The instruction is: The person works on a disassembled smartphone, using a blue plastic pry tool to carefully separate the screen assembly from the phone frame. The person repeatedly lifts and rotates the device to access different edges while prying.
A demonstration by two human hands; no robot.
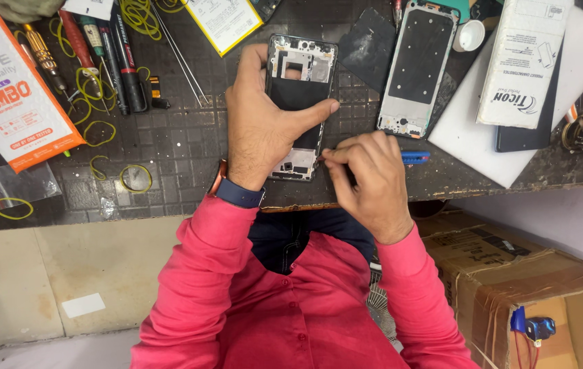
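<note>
An opened phone frame lies on the dark gridded work mat, its inner parts showing. My left hand lies flat over its middle and pins it down, thumb stretched across to the right edge. My right hand is closed around a thin tool with a blue handle; the tip meets the frame's lower right corner. A second phone frame lies just to the right, apart from both hands. A dark watch sits on my left wrist.
Screwdrivers and yellow rubber bands lie at the upper left beside an orange and white box. A white carton rests on a white board at right. A taped cardboard box stands below the bench edge.
</note>
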